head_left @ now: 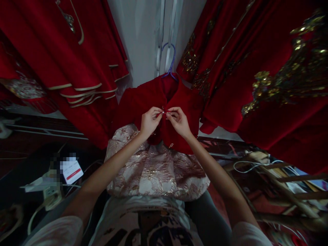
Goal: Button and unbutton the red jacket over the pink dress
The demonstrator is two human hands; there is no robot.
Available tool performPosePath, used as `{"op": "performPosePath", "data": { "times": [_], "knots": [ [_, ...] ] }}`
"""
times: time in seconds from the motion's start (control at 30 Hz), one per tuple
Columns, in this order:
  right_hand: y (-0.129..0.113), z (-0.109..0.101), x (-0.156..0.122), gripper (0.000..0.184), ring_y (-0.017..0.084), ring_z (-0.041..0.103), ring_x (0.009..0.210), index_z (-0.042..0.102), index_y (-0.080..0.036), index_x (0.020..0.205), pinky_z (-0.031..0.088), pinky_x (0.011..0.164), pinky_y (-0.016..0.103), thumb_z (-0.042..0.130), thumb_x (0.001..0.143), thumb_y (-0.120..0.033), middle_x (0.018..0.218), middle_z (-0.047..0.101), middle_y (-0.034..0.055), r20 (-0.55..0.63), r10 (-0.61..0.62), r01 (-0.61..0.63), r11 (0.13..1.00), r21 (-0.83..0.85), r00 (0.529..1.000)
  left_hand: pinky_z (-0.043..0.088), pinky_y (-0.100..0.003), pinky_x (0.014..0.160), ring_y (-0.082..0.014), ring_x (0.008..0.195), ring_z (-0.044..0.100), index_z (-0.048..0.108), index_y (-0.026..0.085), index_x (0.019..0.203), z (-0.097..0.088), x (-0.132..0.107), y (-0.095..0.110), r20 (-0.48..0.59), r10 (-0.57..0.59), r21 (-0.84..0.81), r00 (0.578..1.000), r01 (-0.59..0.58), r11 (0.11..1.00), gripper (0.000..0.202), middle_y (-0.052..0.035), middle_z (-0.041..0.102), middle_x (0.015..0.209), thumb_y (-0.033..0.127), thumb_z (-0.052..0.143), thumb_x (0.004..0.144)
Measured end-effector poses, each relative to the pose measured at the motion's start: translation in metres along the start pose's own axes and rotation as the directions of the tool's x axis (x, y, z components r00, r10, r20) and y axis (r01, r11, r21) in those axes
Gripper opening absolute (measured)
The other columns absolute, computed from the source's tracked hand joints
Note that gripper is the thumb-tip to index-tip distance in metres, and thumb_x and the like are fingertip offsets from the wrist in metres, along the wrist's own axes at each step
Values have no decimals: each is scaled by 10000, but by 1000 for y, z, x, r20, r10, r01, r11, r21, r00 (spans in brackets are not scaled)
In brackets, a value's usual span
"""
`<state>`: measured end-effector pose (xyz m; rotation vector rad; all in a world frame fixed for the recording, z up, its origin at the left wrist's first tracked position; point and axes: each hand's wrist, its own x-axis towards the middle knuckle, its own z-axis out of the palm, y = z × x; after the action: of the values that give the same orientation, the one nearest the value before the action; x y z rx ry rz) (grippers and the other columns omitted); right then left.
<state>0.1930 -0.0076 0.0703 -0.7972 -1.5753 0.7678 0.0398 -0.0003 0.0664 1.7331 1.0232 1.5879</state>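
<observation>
Two hands [149, 122] [180, 121] on jacket [146, 98], shirt lettering [121, 236] unclear

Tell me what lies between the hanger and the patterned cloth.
The red jacket: in the head view it spans from the hanger down to the patterned cloth, with the left hand and right hand at its front.

Left hand [150, 121] and right hand [180, 122] blocked the front of the red jacket [170, 133]; I saw free room between the forearms [120, 159], above the patterned cloth [156, 171]. Hanging red garments [84, 65] hemmed both sides, wooden rack [289, 193] crowded low right.
</observation>
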Motion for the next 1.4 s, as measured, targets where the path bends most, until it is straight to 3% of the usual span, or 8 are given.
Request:
{"op": "performPosePath", "data": {
  "times": [0.23,0.4,0.6,0.83,1.03,1.2,1.4],
  "knots": [
    [-20,-2,-3,210,157,670,864,657,-230,989,595,770,313,596,867,-389,1027,662,51,-123,-93,63,972,-227,988,594,-260,726,-137,809,705,638,211,905,-7,4,6,86,58,80,995,-64,995,85,-20,726,889,216,619,822],
    [-33,-2,-6,200,171,657,913,718,-254,996,612,768,325,591,876,-350,999,676,43,-130,-158,112,944,-310,979,599,-257,706,-134,781,703,655,208,896,-10,5,12,115,82,105,990,-94,990,86,-18,728,870,218,614,822],
    [-34,-5,-5,245,184,649,967,717,-305,1077,617,810,353,620,856,-353,1058,670,35,-132,-138,93,949,-301,982,614,-298,744,-154,822,708,664,214,952,-8,2,20,145,104,123,984,-122,985,171,-29,734,936,249,671,785],
    [-29,-14,3,205,182,659,928,740,-310,1019,589,820,360,652,834,-327,987,699,27,-122,-143,98,942,-320,982,613,-285,683,-146,740,705,670,201,858,-1,9,18,100,96,105,990,-107,989,114,-23,733,854,283,683,779],
    [-27,-17,9,209,183,669,900,748,-292,989,564,836,357,705,787,-326,966,721,25,-108,-119,81,948,-307,987,606,-267,663,-142,726,703,667,200,840,1,11,18,105,79,121,991,-92,988,92,-11,731,807,205,675,748],
    [-24,-18,12,217,176,672,878,753,-260,975,559,829,334,718,774,-335,955,721,36,-102,-124,86,944,-318,987,600,-258,666,-140,714,702,669,193,838,-2,12,20,158,95,161,983,-120,980,80,-11,730,786,200,652,761],
    [-18,-20,12,299,164,672,868,734,-244,1043,596,795,320,705,774,-372,997,688,45,-59,-68,53,972,-227,996,583,-246,686,-139,724,699,671,171,848,-7,19,25,259,180,239,949,-244,940,87,-27,730,805,199,617,786]
  ]
}}
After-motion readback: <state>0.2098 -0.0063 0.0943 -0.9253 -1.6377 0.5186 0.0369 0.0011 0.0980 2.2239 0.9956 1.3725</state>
